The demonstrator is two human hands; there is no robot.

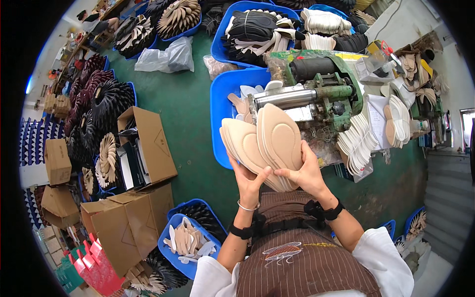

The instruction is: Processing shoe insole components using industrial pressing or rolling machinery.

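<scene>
Two stacks of beige shoe insoles are held up in front of me, fanned apart at the top and meeting at the bottom. My left hand [247,179] is closed around the left stack of insoles [242,141], thumb across its front face. Around the lower right edge of the right stack of insoles [279,133] my right hand [308,173] is wrapped, its thumb pointing toward the left thumb. Behind the insoles stands a green machine [336,89] with shiny metal rollers [287,98]. Part of its front is hidden by the insoles.
A blue bin [217,106] with loose insoles stands left of the machine. Bundled white insoles [357,143] lie on the right of the bench. Another blue bin [185,265] holds scraps at lower left. Cardboard boxes [128,222] stand left; a full blue bin [217,42] is beyond.
</scene>
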